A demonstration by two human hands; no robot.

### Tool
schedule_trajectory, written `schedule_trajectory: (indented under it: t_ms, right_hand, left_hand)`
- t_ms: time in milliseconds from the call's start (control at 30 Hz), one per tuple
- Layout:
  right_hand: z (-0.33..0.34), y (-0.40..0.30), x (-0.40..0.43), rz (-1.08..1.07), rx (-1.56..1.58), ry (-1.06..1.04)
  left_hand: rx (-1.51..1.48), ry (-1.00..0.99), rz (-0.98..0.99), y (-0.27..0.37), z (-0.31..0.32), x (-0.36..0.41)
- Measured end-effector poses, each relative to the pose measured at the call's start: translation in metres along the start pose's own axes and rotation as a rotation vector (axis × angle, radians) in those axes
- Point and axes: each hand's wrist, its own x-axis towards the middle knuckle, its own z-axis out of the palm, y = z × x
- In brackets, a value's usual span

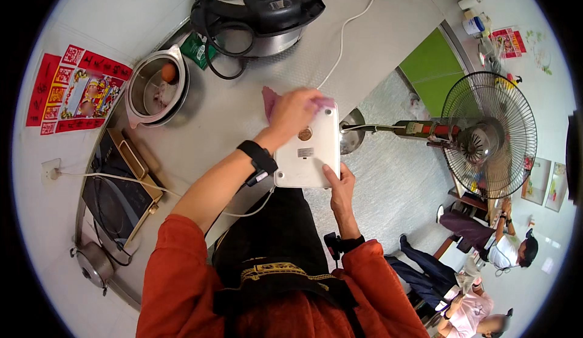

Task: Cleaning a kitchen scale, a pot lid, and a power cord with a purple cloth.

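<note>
My left hand [295, 112] is pressing a mauve cloth [270, 101] against the upper part of a flat white appliance [314, 169]. Small feet, a label and a round brown vent [304, 133] show on the face turned up towards me. With my right hand [342, 186] I grip the appliance by its lower right corner, thumb on top and fingers underneath. The appliance is over the front edge of the metal counter [218, 137]. A white cord [342, 42] with a loose plug runs up the counter from behind it.
A black electric cooker [268, 14] with coiled cable stands at the back. Left are a metal pot [157, 87] holding a brown egg, a green packet [198, 50], an induction cooktop [120, 187] and a lidded pot [94, 264]. A fan [489, 135] and two people are at right.
</note>
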Motion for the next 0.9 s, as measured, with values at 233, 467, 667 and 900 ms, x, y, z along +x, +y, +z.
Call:
schedule_trajectory:
  t_ms: [233,467,667,900]
  right_hand:
    - [0.004,0.008,0.005,-0.143,-0.143,-0.007]
    - [0.001,0.006,0.010,-0.213,-0.347,0.041]
    - [0.010,-0.001,0.005,-0.344,-0.435,-0.012]
    - [-0.002,0.014,0.021,-0.214,-0.309,-0.036]
  left_hand:
    - [0.300,-0.283,0.495,0.005,0.026,-0.029]
    - [0.284,-0.114,0.475,-0.006,0.025,-0.054]
    - [0.468,0.067,-0.123,-0.058,-0.016,-0.037]
    - [-0.009,0.261,-0.255,-0.012,0.000,-0.014]
